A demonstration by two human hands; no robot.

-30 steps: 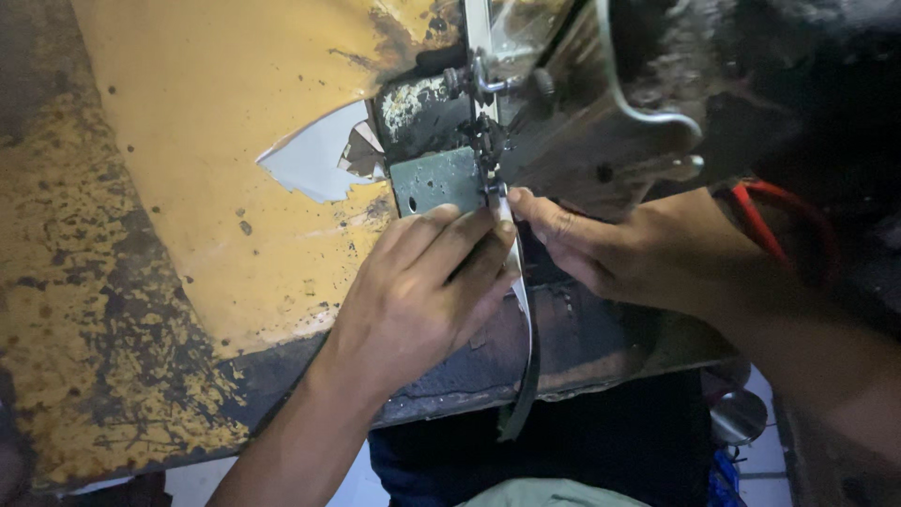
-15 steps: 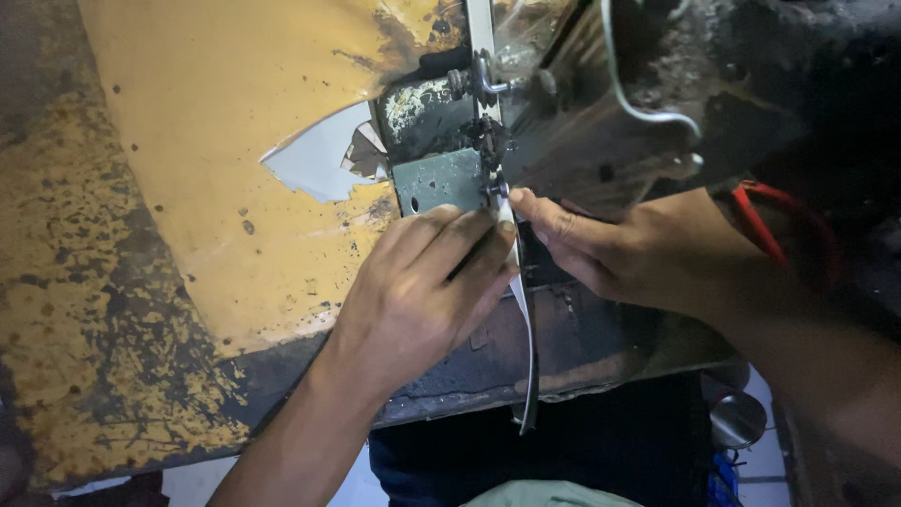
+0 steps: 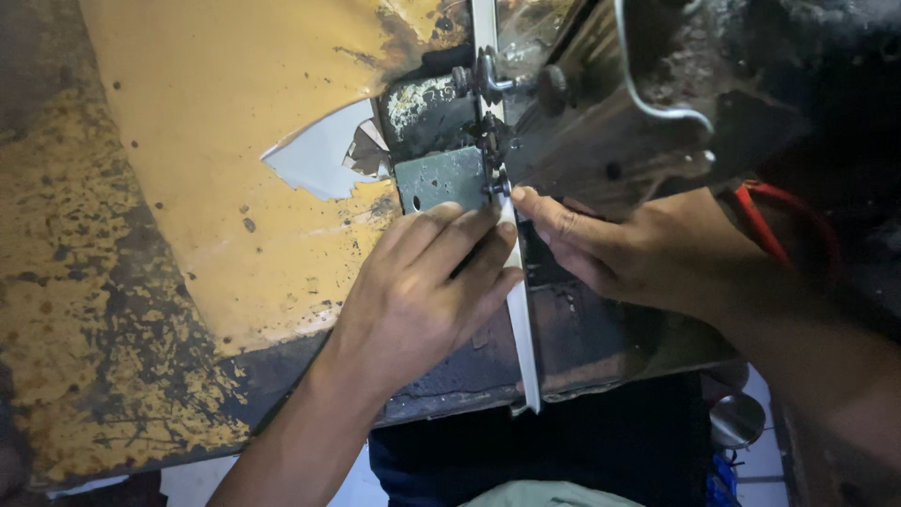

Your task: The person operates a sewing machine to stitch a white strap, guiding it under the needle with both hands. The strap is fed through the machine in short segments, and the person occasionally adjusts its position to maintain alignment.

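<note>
Worn yellow table (image 3: 188, 141) — both hands flat, fingertips pressing white strip (image 3: 521, 319).

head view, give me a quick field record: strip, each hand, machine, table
strip: a narrow white strip runs from under the needle area toward the table's near edge, its end just past it
left hand: left hand lies flat, fingertips against the strip's left side
right hand: right hand, fingertips touching the strip near the needle
machine: dark worn metal sewing machine
table: yellow tabletop with chipped, flaking surface
</note>
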